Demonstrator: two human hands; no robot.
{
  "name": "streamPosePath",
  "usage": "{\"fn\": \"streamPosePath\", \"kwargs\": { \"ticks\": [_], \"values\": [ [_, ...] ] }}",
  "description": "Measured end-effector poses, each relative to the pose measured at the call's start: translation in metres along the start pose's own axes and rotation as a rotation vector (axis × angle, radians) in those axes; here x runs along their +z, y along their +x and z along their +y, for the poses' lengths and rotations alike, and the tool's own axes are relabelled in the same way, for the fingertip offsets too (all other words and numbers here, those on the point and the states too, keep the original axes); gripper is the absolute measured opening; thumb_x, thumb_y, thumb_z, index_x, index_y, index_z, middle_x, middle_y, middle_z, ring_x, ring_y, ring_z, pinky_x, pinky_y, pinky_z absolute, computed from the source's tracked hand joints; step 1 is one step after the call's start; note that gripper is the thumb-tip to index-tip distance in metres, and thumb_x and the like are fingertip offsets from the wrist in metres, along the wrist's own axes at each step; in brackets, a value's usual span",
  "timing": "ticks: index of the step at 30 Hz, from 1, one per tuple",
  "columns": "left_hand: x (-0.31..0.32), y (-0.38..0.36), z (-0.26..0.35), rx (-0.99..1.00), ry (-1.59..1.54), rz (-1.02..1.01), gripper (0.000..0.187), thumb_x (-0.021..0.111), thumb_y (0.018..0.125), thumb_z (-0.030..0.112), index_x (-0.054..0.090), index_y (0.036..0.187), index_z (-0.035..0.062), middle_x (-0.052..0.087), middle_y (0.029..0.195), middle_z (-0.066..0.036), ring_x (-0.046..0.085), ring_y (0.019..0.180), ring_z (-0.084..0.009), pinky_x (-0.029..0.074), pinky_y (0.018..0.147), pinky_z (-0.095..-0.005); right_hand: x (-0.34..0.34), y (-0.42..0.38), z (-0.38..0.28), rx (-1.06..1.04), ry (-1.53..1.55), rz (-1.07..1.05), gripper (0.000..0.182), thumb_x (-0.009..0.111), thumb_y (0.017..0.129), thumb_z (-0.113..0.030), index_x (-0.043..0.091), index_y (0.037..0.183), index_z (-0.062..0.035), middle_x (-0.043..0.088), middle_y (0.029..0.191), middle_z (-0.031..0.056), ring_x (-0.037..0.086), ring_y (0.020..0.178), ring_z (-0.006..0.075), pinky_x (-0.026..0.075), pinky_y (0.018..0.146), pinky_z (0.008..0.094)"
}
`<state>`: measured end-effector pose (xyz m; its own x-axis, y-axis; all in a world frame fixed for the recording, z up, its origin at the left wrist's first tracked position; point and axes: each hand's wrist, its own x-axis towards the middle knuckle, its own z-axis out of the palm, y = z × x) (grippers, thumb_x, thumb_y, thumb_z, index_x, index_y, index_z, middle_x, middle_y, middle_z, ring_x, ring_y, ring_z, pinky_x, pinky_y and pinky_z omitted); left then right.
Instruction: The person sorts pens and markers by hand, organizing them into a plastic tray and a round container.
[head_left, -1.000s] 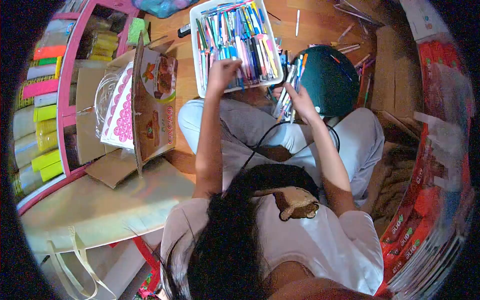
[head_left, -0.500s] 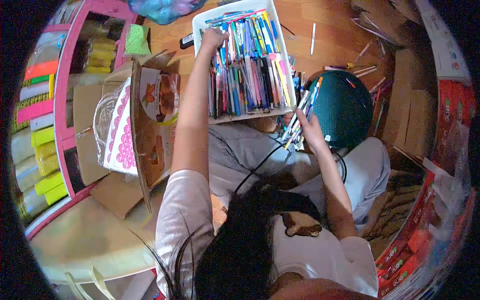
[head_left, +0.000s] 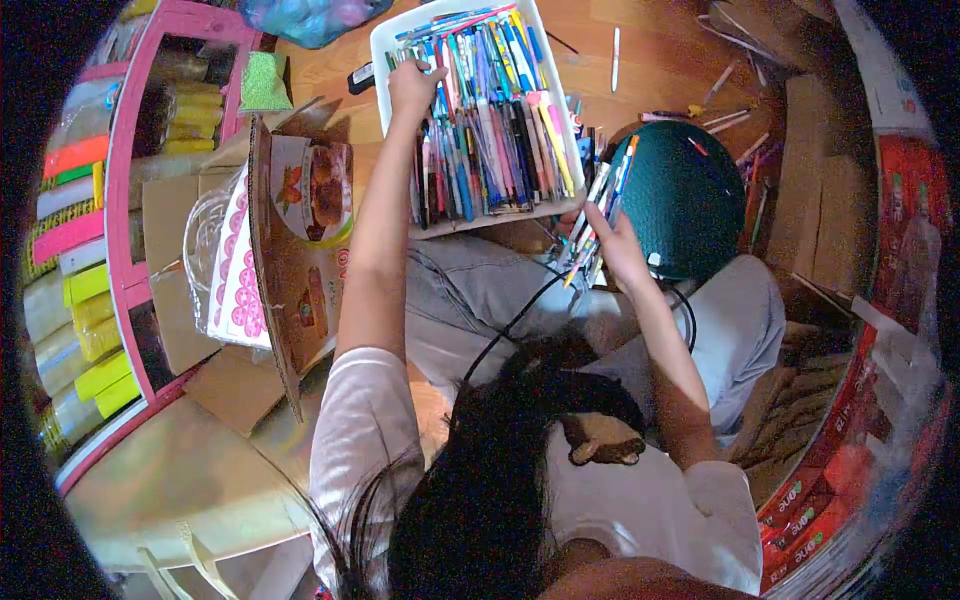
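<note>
Far end of white tray point(head_left: 385, 45) cut off.

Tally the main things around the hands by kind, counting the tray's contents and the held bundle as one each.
White tray of pens, left hand in it: 1
Bundle of pens in right hand: 1
Green round cushion: 1
Printed cardboard box: 1
Pink shelf unit: 1
Total: 5

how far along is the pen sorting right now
Done so far: the white tray is packed with pens. In hand: the right hand grips a bundle of pens, while the left hand reaches into the tray's far end. Left: loose pens lie scattered on the wooden floor around the green cushion.
</note>
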<state>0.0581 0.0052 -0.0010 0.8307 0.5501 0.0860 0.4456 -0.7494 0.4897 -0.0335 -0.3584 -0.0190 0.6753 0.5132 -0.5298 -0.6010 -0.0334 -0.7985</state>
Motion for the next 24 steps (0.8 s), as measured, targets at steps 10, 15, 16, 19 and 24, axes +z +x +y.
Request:
{"fn": "streamPosePath", "kwargs": {
  "ticks": [10, 15, 16, 19, 24],
  "values": [
    [0.013, 0.003, -0.005, 0.055, 0.012, 0.042, 0.039, 0.074, 0.060, 0.031, 0.057, 0.074, -0.0024, 0.059, 0.071, -0.021, 0.059, 0.071, -0.0323, 0.045, 0.065, -0.0387, 0.000, -0.010, -0.003, -0.102, -0.069, 0.011, 0.037, 0.049, 0.086, -0.029, 0.049, 0.107, 0.0018, 0.057, 0.095, 0.0079, 0.051, 0.086, 0.0154, 0.039, 0.080, 0.0283],
    [0.012, 0.013, -0.002, 0.002, 0.086, -0.001, 0.037, 0.071, 0.064, 0.033, 0.058, 0.070, -0.0018, 0.060, 0.072, -0.021, 0.059, 0.071, -0.0338, 0.045, 0.065, -0.0408, 0.001, -0.006, -0.004, -0.085, -0.073, -0.021, 0.031, 0.047, 0.087, -0.028, 0.051, 0.099, 0.0000, 0.058, 0.087, 0.0062, 0.051, 0.082, 0.0130, 0.041, 0.074, 0.0278],
    [0.010, 0.011, 0.002, -0.030, 0.124, -0.017, 0.037, 0.068, 0.067, 0.035, 0.058, 0.069, -0.0012, 0.060, 0.072, -0.020, 0.059, 0.071, -0.0338, 0.045, 0.065, -0.0412, 0.004, -0.008, -0.008, -0.216, -0.131, -0.014, 0.035, 0.041, 0.090, -0.030, 0.053, 0.092, 0.0030, 0.061, 0.083, 0.0111, 0.060, 0.078, 0.0182, 0.048, 0.069, 0.0296],
    [-0.004, -0.008, 0.031, 0.026, 0.180, 0.143, 0.031, 0.061, 0.074, 0.031, 0.060, 0.073, 0.0003, 0.061, 0.072, -0.017, 0.061, 0.069, -0.0291, 0.046, 0.061, -0.0377, 0.009, -0.015, -0.023, -0.211, -0.076, -0.051, 0.034, 0.041, 0.090, -0.029, 0.053, 0.091, 0.0028, 0.061, 0.081, 0.0105, 0.060, 0.077, 0.0179, 0.048, 0.069, 0.0296],
    [-0.030, -0.090, 0.088, 0.218, -0.420, -0.442, 0.024, 0.054, 0.079, 0.021, 0.063, 0.095, 0.0045, 0.063, 0.075, -0.009, 0.058, 0.064, -0.0113, 0.045, 0.055, -0.0253, 0.005, -0.005, -0.003, -0.244, -0.161, -0.018, 0.029, 0.042, 0.090, -0.025, 0.054, 0.091, 0.0017, 0.062, 0.080, 0.0105, 0.060, 0.074, 0.0175, 0.048, 0.066, 0.0285]
  ]
}}
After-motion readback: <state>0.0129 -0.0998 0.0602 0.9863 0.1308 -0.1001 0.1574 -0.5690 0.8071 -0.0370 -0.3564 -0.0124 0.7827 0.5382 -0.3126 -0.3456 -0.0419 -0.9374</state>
